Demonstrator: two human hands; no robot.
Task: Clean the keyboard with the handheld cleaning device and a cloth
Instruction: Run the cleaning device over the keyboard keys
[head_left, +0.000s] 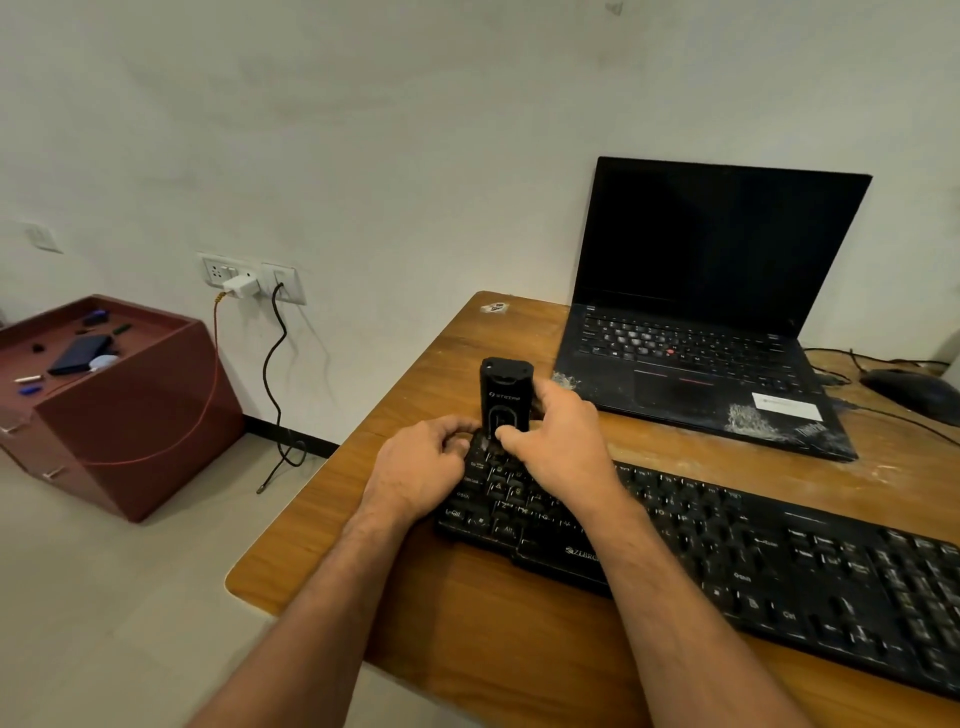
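Black device: the handheld cleaning device (505, 397) stands upright on the far-left corner of the keyboard (727, 551), nose down among the keys.
Right hand: the right hand (558, 441) wraps the device from the right, fingers curled round its body, thumb across the front near the bottom.
Left hand: the left hand (423, 467) sits just beside the device's base, fingers curled in at the keyboard's left edge; whether it grips the device or only touches it, can't tell.
Keyboard: black, lying slantwise across the wooden desk (405, 613), near edge.
Laptop: open laptop (711, 312), dark screen, just behind the keyboard, dusty palm rest.
Mouse: black mouse (909, 389) at the far right.
Floor: a red-brown cabinet (135, 410) stands left by the wall.
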